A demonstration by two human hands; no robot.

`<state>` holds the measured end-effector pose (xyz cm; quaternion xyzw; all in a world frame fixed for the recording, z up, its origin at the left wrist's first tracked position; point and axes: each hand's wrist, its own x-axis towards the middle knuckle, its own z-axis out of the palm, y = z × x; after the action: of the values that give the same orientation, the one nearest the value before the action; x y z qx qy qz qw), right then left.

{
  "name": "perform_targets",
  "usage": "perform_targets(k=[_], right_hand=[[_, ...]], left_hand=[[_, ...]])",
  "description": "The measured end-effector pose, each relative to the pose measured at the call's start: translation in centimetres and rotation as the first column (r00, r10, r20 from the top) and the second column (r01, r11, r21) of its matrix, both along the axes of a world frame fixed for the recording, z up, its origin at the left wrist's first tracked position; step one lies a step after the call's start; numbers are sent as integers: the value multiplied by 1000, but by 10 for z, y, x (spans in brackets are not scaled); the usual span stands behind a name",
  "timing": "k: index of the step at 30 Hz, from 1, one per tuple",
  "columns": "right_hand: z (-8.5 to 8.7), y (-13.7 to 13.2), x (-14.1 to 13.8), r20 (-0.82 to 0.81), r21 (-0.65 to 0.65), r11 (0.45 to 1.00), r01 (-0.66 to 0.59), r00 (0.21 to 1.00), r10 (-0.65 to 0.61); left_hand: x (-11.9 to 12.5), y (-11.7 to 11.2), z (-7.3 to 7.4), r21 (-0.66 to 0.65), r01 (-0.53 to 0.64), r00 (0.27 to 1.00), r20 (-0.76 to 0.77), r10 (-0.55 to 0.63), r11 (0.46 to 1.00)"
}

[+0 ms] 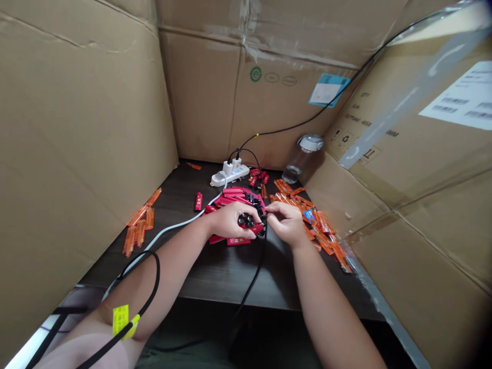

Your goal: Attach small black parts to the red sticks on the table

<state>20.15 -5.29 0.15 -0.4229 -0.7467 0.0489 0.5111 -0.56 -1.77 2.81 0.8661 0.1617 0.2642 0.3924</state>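
Observation:
At the pile of red packets (239,241) in the middle of the table, my left hand (230,220) curls its fingers and thumb around a cluster of small black round-ended pieces (246,221). Close by on the right, my right hand (286,221) has thumb and forefinger pinched together beside these pieces. What sits in that pinch is too small to make out. More black parts lie on and among the red packets. A black cable hangs down between my hands across the table edge.
Orange wrappers lie at right (325,225) and left (140,230). Behind the pile stand a white power strip (230,175) with plugs and a clear bottle (298,161). Cardboard walls (200,92) enclose the dark table (215,279). A white cable (169,225) passes my left arm.

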Motion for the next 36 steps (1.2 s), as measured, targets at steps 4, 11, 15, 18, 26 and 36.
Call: perform_targets(k=[4, 11, 15, 18, 26, 36], right_hand=[[-18, 17, -6, 114, -92, 991, 99, 989, -88], [-22, 26, -12, 215, -142, 987, 81, 975, -49], [-5, 9, -15, -129, -49, 998, -31, 991, 24], [6, -7, -19, -225, -79, 968, -236, 951, 214], [4, -13, -26, -307, -80, 963, -257, 926, 222], [9, -15, -29, -380, -139, 928, -345, 884, 272]], left_hand=[[7, -1, -8, -79, -111, 983, 139, 121, 991], [17, 8, -28, -111, -293, 909, 274, 313, 950], [17, 11, -29, -126, -357, 853, 360, 378, 926], [17, 9, -27, -128, -316, 844, 414, 340, 940], [17, 5, -21, -83, -227, 861, 449, 240, 970], [16, 5, -23, -55, -189, 890, 412, 194, 981]])
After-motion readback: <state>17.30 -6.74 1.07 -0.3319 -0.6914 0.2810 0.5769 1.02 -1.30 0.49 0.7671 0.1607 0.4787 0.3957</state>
